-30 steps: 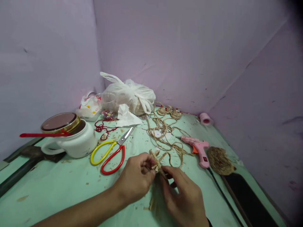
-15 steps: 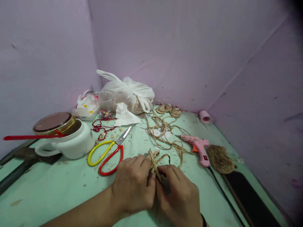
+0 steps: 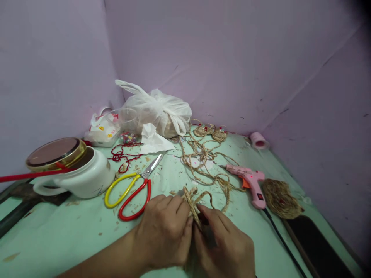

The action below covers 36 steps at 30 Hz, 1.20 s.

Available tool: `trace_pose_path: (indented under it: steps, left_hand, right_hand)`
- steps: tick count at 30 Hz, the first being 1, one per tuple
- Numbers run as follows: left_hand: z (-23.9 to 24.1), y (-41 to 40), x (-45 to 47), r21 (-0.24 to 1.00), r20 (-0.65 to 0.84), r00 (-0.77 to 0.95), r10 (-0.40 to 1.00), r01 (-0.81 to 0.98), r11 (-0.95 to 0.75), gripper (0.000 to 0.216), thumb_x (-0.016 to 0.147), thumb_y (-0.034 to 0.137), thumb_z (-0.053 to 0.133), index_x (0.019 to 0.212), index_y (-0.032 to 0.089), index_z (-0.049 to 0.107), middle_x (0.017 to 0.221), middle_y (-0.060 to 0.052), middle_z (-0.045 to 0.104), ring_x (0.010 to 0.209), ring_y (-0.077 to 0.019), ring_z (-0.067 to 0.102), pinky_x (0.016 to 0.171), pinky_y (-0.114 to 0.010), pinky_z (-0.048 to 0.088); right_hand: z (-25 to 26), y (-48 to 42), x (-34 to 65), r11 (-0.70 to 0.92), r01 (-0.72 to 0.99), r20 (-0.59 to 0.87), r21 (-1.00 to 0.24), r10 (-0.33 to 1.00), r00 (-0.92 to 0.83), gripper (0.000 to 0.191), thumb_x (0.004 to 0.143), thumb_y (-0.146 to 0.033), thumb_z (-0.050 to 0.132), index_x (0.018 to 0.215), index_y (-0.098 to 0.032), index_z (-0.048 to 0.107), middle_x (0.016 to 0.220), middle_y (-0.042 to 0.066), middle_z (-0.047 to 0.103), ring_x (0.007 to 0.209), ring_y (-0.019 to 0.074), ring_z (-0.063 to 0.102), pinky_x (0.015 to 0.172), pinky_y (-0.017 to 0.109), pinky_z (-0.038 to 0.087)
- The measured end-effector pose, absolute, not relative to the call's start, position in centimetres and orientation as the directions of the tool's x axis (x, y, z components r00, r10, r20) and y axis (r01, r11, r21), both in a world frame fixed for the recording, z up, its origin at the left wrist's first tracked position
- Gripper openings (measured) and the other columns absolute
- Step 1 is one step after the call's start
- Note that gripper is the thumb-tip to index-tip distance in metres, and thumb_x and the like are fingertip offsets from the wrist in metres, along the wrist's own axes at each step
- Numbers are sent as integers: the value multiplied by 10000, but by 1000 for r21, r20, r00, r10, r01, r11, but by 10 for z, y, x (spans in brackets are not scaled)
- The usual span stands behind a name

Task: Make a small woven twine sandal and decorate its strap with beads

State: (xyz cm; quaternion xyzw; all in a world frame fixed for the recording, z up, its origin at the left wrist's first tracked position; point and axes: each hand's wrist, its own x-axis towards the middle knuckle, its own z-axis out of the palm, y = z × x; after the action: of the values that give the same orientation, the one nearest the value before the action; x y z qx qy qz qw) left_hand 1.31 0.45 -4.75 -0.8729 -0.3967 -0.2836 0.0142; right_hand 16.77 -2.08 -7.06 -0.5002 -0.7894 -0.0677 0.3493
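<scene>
Both hands meet at the front middle of the table, closed on a piece of twisted jute rope (image 3: pixel 189 202). My left hand (image 3: pixel 166 233) grips it from the left, knuckles up, its fingertips hidden. From the right, my right hand (image 3: pixel 227 243) pinches the rope between thumb and fingers. Short strands of the piece stick up between the hands, and one loop curves off to the right. Behind lies a loose tangle of jute rope (image 3: pixel 203 152). Scissors (image 3: pixel 143 179) with one yellow and one red handle lie open just left of my left hand.
A pink glue gun (image 3: pixel 251 179) with a black cord lies to the right, beside a coiled jute piece (image 3: pixel 281 197) and a dark phone-like slab (image 3: pixel 315 247). A white mug (image 3: pixel 87 181) and a hammer (image 3: pixel 23 197) are at left. Behind are a white plastic bag (image 3: pixel 159 110) and red thread (image 3: pixel 123 154).
The view has shifted and moved slightly closer. Both hands keep their grip on the jute rope, with only a slight shift of the fingers.
</scene>
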Motion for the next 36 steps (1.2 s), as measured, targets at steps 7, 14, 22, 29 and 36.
trace_pose_path:
  steps: [7, 14, 22, 29, 36]
  left_hand:
    - [-48, 9, 12, 206, 538, 555, 634, 643, -738, 119, 722, 159, 457, 617, 178, 511, 562, -33, 513, 513, -185, 463, 464, -327, 336]
    - [-48, 9, 14, 225, 574, 522, 631, 641, -734, 170, 701, 98, 469, 554, 182, 483, 506, -6, 468, 473, -155, 422, 460, -314, 309]
    - [-53, 12, 17, 195, 616, 489, 618, 665, -721, 201, 662, 71, 474, 494, 181, 471, 465, -5, 448, 456, -147, 404, 449, -308, 268]
    - [-64, 9, 19, 245, 650, 400, 646, 695, -676, 200, 662, 82, 486, 502, 191, 437, 468, 13, 426, 457, -138, 383, 479, -316, 240]
    - [-55, 7, 22, 215, 629, 377, 680, 756, -618, 225, 660, 89, 482, 466, 193, 436, 432, 9, 426, 423, -135, 388, 471, -310, 259]
  right_hand:
    - [-75, -18, 166, 518, 800, 648, -302, 727, -226, 201, 764, -151, 548, 956, -142, 605, 745, 71, 647, 622, 155, 622, 488, 223, 493]
    - [-77, -16, 171, 588, 769, 673, -252, 677, -297, 197, 743, -121, 580, 939, -119, 600, 716, 73, 638, 609, 131, 616, 497, 178, 494]
    - [-79, -19, 164, 521, 779, 644, -348, 737, -206, 187, 773, -125, 529, 935, -147, 619, 714, 65, 642, 620, 137, 604, 522, 195, 485]
    - [-79, -22, 162, 487, 803, 638, -344, 748, -181, 180, 780, -146, 540, 935, -159, 631, 701, 54, 650, 598, 137, 605, 503, 198, 479]
    - [-79, -22, 160, 467, 819, 627, -334, 759, -178, 179, 784, -150, 517, 917, -165, 636, 704, 62, 659, 592, 150, 608, 486, 209, 474]
